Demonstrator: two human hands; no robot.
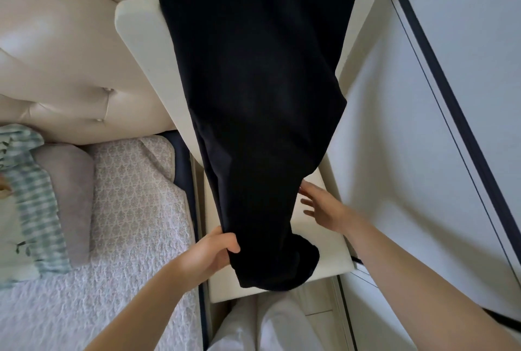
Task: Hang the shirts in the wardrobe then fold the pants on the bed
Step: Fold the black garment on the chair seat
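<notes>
Step in hand, as judged: collecting 1 black garment (pixel 262 83), probably pants, for folding on the bed (pixel 135 209). It hangs draped over a cream padded frame (pixel 135 21) at frame centre. The left hand (pixel 210 252) grips its lower left edge, fingers curled round the cloth. The right hand (pixel 324 205), fingers spread and empty, is just beside its lower right edge. Next: a 2nd grip, then a lift left onto the bed.

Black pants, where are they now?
The pants lie centre of the head view, along the cream bench between bed and wardrobe door; left hand grips their near end.
</notes>
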